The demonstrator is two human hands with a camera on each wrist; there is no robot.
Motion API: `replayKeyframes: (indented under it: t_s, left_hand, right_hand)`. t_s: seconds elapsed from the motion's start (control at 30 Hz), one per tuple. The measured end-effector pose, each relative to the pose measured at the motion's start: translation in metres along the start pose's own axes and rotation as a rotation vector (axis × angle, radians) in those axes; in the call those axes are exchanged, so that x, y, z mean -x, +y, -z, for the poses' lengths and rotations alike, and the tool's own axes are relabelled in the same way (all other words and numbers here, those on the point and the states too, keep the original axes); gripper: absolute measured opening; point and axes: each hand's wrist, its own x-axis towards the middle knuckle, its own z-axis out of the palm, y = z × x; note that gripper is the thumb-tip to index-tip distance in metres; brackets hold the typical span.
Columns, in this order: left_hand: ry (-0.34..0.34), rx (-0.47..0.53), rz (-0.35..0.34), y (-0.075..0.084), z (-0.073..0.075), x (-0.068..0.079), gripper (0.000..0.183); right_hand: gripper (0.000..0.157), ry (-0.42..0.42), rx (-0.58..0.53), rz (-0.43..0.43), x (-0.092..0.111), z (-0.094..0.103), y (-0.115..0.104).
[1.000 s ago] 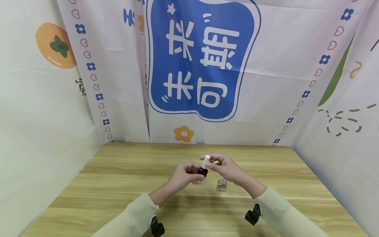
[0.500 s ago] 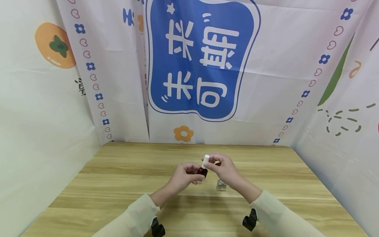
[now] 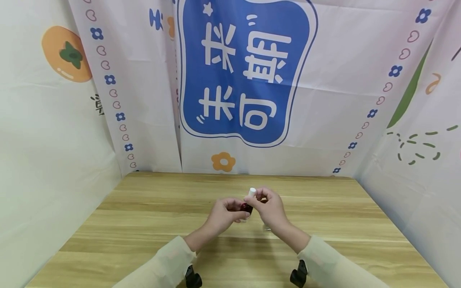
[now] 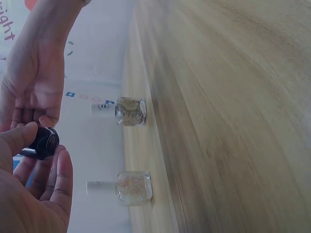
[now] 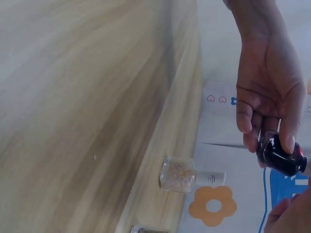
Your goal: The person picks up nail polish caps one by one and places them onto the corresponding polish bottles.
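A dark red nail polish bottle (image 3: 247, 208) with a white cap (image 3: 252, 192) is held above the table, slightly tilted. My left hand (image 3: 224, 215) grips its glass body between thumb and fingers. From the other side, my right hand (image 3: 269, 207) pinches the white cap with thumb and fingers. The right wrist view shows the dark glass (image 5: 279, 154) between the left thumb and fingers, its cap mostly out of frame. In the left wrist view, the bottle's base (image 4: 47, 143) faces the camera.
Behind the hands in the left wrist view stand a gold-glitter polish bottle (image 4: 131, 111) and a pale pink-flecked one (image 4: 134, 188), both white-capped. Only the base of one clear bottle (image 3: 267, 228) shows below my right wrist. A printed cloth (image 3: 201, 156) hangs behind the wooden table (image 3: 162, 200).
My right hand has turned on the cap, its wrist and forearm swinging left and now hiding most of the clear bottle. My left hand stays nearly still on the red bottle.
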Motion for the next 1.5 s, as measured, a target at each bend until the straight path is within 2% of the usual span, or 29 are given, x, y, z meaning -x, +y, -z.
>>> replayKeyframes:
  t_s: [0.1, 0.23, 0.33, 0.53, 0.63, 0.73, 0.9, 1.17, 1.37, 1.5]
  left_hand:
    - [-0.005, -0.001, 0.005, 0.0, -0.001, 0.0, 0.021]
    - [-0.017, 0.0, 0.012, 0.001, 0.0, -0.001, 0.021]
    - [-0.029, 0.005, 0.015, 0.002, 0.003, -0.001, 0.021]
    - [-0.057, 0.003, 0.032, 0.003, 0.007, -0.002, 0.023]
    - [-0.07, 0.001, 0.04, 0.003, 0.007, -0.002, 0.024]
    - [-0.076, 0.01, 0.044, 0.003, 0.007, -0.002, 0.024]
    - [-0.069, 0.032, 0.031, 0.002, 0.005, -0.002, 0.024]
    - [-0.042, 0.045, 0.026, 0.0, 0.004, -0.002, 0.022]
    - [-0.032, 0.04, 0.014, -0.001, 0.003, -0.001, 0.021]
    - [-0.03, 0.04, 0.014, -0.001, 0.003, -0.001, 0.021]
  right_hand:
    - [0.024, -0.005, -0.016, -0.022, -0.001, 0.0, 0.0]
    - [0.024, -0.081, -0.012, -0.019, -0.004, 0.005, -0.001]
    - [0.026, -0.187, 0.022, 0.005, -0.008, 0.014, -0.003]
    - [0.035, -0.469, 0.066, 0.062, -0.019, 0.032, -0.01]
    - [0.032, -0.529, 0.072, 0.077, -0.02, 0.035, -0.012]
    - [0.02, -0.496, 0.095, 0.086, -0.02, 0.032, -0.011]
    - [0.013, -0.359, 0.091, 0.11, -0.018, 0.025, -0.007]
    - [0.02, -0.177, 0.067, 0.087, -0.012, 0.012, 0.0]
    - [0.027, -0.098, -0.001, 0.014, -0.008, 0.005, 0.004]
    - [0.026, -0.08, -0.023, 0.009, -0.006, 0.001, 0.003]
